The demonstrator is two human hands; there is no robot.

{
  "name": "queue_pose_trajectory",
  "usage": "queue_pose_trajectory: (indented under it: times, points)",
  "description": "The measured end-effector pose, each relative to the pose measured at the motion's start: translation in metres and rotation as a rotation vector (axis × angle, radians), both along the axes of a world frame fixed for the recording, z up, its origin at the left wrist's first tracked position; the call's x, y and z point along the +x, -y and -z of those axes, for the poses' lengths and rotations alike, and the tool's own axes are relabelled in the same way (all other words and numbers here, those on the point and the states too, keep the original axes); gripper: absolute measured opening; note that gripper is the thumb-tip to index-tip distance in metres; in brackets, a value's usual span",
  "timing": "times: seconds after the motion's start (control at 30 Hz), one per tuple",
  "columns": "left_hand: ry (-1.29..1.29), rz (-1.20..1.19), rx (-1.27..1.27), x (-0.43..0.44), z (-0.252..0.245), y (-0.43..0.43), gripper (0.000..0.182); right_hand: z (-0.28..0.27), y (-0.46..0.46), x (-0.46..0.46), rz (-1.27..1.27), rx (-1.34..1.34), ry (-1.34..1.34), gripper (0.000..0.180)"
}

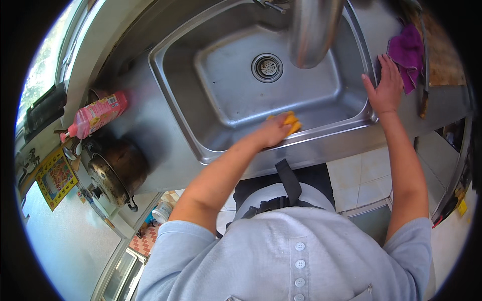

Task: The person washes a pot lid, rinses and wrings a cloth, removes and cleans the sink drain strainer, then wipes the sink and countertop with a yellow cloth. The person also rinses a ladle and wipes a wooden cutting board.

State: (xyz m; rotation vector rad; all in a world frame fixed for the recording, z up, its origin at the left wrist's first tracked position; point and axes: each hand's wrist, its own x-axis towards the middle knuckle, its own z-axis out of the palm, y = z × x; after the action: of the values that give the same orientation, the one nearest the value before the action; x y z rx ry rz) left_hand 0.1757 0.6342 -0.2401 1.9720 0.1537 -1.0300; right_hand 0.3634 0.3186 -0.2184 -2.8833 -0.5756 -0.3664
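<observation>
My left hand (273, 131) is closed on a yellow cloth (293, 123) at the near inner wall of a stainless steel sink (180, 129), just inside its front rim. Part of the cloth shows beyond my fingers. Flat on the steel to the right of the sink rests my right hand (388, 87), fingers extended and thumb towards the rim. A purple cloth (406, 49) lies right beside its fingers, and the hand grips nothing. The basin's round drain strainer (268, 67) is visible behind the yellow cloth.
A large metal spout (315, 34) hangs over the basin. On the left of the counter (158, 165) are a pink pump bottle (98, 114) lying tilted and a stained lidded pot (116, 171). A wooden board (444, 56) and a long thin tool (426, 64) lie at the right.
</observation>
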Motion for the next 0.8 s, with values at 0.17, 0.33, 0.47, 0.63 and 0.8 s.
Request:
queue_pose_trajectory:
  times: [0.17,0.33,0.47,0.63,0.8]
  points:
    - [-0.370,0.165,0.409,-0.044,-0.018,-0.108,0.055,-0.003,-0.001,0.001,0.010,-0.001,-0.025,0.069]
    - [-0.035,0.078,0.121,0.002,-0.015,0.019,0.052,-0.001,-0.005,0.002,0.004,0.009,-0.020,0.069]
    - [0.320,0.003,-0.014,0.025,-0.024,0.085,0.053,-0.001,-0.002,0.003,-0.002,0.008,-0.020,0.069]
    - [0.107,0.087,0.204,-0.023,-0.050,-0.008,0.053,-0.002,0.000,0.003,0.020,-0.003,-0.051,0.070]
    - [0.041,0.118,0.060,-0.032,-0.023,-0.048,0.057,-0.003,0.000,0.001,0.031,0.005,-0.064,0.070]
